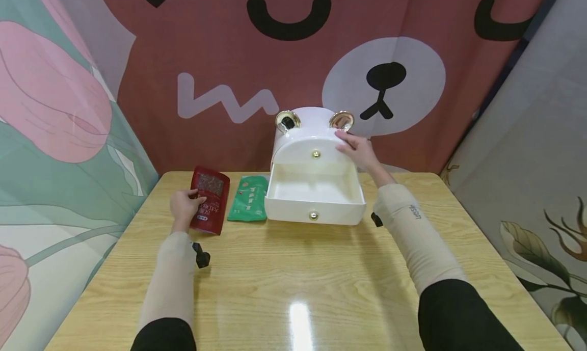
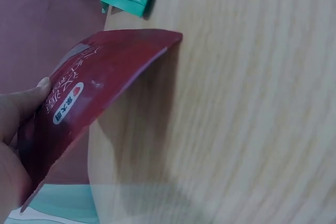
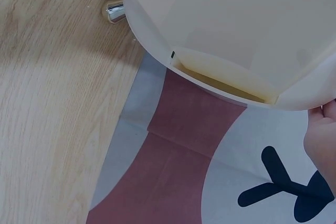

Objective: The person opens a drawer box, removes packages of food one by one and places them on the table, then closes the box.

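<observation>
My left hand [image 1: 184, 208] pinches a dark red pouch [image 1: 211, 213] with a see-through window by its left edge, thumb on the printed front. In the left wrist view that pouch [image 2: 97, 85] is tilted, its near side raised off the table. A white drawer box [image 1: 300, 124] with gold-rimmed round ears stands at the back of the table. Its lower drawer [image 1: 316, 212] is pulled out, with nothing visible inside. My right hand [image 1: 362, 151] holds the box's upper right edge just below the ear; some of its fingers are hidden in the right wrist view.
Between the red pouch and the box lies a green pouch [image 1: 249, 199], close to the drawer's left side. All stand on a wooden table [image 1: 257, 290]. A printed curtain [image 1: 220, 142] hangs right behind the table's back edge.
</observation>
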Tool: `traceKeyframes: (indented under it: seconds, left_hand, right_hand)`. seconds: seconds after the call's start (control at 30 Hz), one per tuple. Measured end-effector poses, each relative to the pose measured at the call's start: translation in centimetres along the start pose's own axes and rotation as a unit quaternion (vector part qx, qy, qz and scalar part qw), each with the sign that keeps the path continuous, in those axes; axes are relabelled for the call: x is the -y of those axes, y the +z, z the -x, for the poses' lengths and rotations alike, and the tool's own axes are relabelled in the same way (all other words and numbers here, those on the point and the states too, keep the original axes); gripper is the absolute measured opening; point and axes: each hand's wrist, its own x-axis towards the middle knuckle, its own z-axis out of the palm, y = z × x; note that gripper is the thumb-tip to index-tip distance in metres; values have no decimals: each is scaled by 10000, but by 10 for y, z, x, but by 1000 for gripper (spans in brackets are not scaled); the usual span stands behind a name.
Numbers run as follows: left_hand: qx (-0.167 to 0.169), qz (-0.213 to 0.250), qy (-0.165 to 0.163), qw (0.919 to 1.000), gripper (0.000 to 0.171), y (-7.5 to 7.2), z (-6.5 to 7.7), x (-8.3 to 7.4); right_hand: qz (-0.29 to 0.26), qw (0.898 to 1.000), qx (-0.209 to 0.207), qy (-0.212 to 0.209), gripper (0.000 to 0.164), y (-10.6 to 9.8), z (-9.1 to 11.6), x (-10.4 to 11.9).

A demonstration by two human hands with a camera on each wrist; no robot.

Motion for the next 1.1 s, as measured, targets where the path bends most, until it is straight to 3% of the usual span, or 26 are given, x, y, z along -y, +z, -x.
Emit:
traceKeyframes:
  seconds: [0.63, 0.87, 1.1]
  left_hand:
    - [-154, -234, -1, 9996, 36, 11, 0, 11]
    - [-204, -622, 140, 9978, 37, 13, -1, 9]
    - [67, -1076, 175, 9940, 39, 14, -6, 7]
  right_hand:
    - [102, 9999, -60, -120, 43, 1, 1, 0]
    - [99, 9999, -114, -28, 42, 1, 1, 0]
    - [37, 10000, -86, 8, 43, 1, 0, -1]
